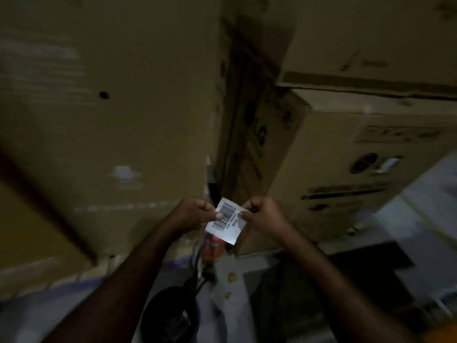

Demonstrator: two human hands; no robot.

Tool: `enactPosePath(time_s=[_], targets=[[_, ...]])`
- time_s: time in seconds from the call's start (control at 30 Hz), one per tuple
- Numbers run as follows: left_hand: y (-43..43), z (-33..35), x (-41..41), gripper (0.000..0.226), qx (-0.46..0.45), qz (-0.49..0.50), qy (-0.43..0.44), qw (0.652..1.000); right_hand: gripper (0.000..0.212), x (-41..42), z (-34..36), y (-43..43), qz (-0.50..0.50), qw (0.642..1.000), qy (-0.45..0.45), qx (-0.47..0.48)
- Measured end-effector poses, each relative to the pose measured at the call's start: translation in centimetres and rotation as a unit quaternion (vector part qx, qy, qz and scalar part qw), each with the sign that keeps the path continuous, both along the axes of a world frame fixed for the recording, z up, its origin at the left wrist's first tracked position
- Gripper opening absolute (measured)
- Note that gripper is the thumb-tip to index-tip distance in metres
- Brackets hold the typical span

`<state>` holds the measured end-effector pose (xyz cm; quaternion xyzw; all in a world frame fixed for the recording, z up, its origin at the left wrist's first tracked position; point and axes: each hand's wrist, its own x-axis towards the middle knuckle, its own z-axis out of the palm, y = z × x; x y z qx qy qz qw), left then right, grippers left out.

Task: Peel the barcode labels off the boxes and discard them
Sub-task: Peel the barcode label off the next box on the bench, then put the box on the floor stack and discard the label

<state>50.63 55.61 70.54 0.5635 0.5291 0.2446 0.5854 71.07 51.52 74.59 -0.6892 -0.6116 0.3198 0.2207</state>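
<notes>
A white barcode label printed with black bars and "50/21" hangs free in the air between my two hands, off any box. My left hand pinches its left edge. My right hand pinches its right edge. Both hands are low in the middle of the dim view. A big cardboard box fills the left, with white scraps of torn label on its face. Another cardboard box with black print stands to the right.
A third carton sits stacked on the right box. A dark gap runs between the boxes. Below my hands are an orange-red object, a dark round container, dark cables and a pale floor.
</notes>
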Motion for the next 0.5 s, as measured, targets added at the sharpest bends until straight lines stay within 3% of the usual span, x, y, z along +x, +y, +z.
enactPosePath(time_s=[0.2, 0.33, 0.43, 0.5], targets=[[-1.7, -5.1, -8.9, 0.011, -0.052, 0.207, -0.005, 0.977, 0.024, -8.8, -7.3, 5.1, 0.096, 0.994, 0.021, -0.052], [-3.8, -9.6, -13.7, 0.004, -0.079, 0.375, 0.020, 0.924, 0.021, -12.8, -13.0, 6.4, 0.153, 0.981, -0.012, -0.121], [-6.7, -13.6, -15.9, 0.009, -0.129, 0.436, 0.043, 0.890, 0.032, -14.5, -19.6, 6.5, 0.183, 0.968, -0.057, -0.161], [-8.7, -16.6, -16.3, 0.015, -0.171, 0.462, 0.061, 0.868, 0.023, -15.6, -24.1, 6.0, 0.228, 0.945, -0.106, -0.209]])
